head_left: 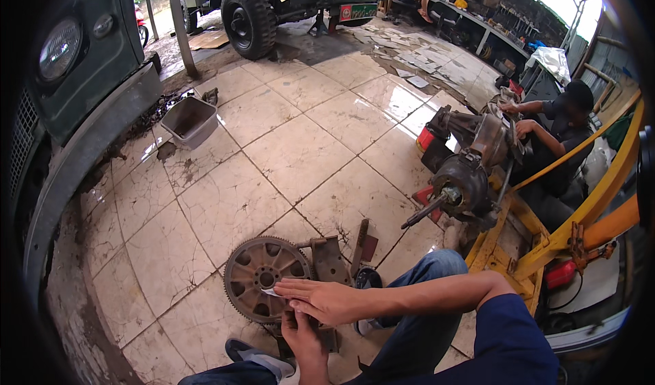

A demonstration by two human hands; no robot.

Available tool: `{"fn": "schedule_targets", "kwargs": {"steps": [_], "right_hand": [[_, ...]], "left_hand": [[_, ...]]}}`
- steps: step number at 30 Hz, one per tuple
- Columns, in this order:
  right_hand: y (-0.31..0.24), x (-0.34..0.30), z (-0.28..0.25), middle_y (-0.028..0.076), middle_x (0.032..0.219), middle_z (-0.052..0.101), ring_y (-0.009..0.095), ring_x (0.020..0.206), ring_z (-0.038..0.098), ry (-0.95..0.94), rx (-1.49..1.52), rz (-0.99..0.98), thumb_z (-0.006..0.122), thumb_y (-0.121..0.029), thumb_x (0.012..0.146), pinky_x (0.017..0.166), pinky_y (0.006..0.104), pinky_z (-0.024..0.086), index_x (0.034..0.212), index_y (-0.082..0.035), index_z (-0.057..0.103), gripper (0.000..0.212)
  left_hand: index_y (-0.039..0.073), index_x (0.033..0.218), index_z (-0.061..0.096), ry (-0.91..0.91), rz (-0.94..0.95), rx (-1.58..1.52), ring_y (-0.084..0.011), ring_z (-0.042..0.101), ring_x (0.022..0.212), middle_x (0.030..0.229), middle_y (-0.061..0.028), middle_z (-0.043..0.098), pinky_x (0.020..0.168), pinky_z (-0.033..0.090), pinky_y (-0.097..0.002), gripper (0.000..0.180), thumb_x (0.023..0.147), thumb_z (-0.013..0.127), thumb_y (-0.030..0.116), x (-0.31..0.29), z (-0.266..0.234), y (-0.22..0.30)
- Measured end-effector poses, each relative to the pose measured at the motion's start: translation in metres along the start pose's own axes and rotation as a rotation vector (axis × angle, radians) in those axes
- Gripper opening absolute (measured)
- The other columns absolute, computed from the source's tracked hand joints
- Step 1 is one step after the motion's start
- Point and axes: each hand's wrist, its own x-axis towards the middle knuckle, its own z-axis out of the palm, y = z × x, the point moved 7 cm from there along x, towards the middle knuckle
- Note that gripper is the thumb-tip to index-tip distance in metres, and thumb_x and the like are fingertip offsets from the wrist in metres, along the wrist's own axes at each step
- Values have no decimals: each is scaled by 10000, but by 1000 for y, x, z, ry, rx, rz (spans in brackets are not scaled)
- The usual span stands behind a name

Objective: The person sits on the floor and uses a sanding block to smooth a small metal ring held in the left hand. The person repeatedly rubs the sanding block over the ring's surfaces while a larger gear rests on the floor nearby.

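A rusty brown flywheel [247, 274] with a toothed rim sits low in front of me, between my feet. Across its face reaches my right hand [327, 301], fingers straight and together over a small white sheet [270, 292]; its kind is too small to tell. My left hand [302, 334] is just below, curled at the flywheel's near right rim, its fingertips partly hidden beneath the right hand. Beside the flywheel lies a metal bracket plate [330, 259], with a narrow upright metal bar [360, 247] to its right.
A grey plastic basin [190, 120] stands at the left, near a dark vehicle's bumper [89, 160]. To the right, a greasy gearbox assembly [471, 160] rests by a yellow frame [539, 262], where a co-worker [556, 129] handles it. A raised vehicle's wheel [248, 21] is at the back.
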Motion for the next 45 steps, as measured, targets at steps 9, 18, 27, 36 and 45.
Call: {"fn": "schedule_targets", "kwargs": {"steps": [9,18,27,36,45], "right_hand": [[-5,1,1,161,1543,359,288,1470,257,1,-29,-8,354,-237,1065,1202,365,234,1483,34,330,499],[-8,-1,-1,149,1556,335,286,1469,259,-2,-26,-54,378,-209,1056,1198,369,247,1500,6,310,498],[-7,0,-5,165,1529,380,285,1453,295,36,5,-41,333,-281,1070,1194,362,251,1476,15,358,502],[-12,-1,-3,175,1547,346,289,1461,277,19,40,-15,338,-262,1069,1205,363,230,1459,35,374,492],[-12,2,-3,150,1570,311,272,1479,241,-36,69,31,372,-191,1060,1193,353,249,1497,13,313,486]], "left_hand": [[-9,1299,507,-7,7,-2,-177,608,1090,1225,-114,606,927,496,-319,345,1041,505,220,6,-6,-1],[-1,1269,529,-7,24,2,-168,605,1073,1218,-110,604,916,493,-305,317,1036,515,213,13,-15,-1],[6,1256,534,-17,34,-5,-163,598,1083,1215,-105,605,935,488,-313,294,1033,521,197,20,-12,4],[6,1182,551,1,52,-21,-143,585,1059,1155,-83,605,915,475,-287,264,1020,557,214,27,-21,8],[5,1178,551,102,34,12,-153,612,995,1120,-83,619,856,505,-287,255,1014,568,199,25,-27,7]]}}
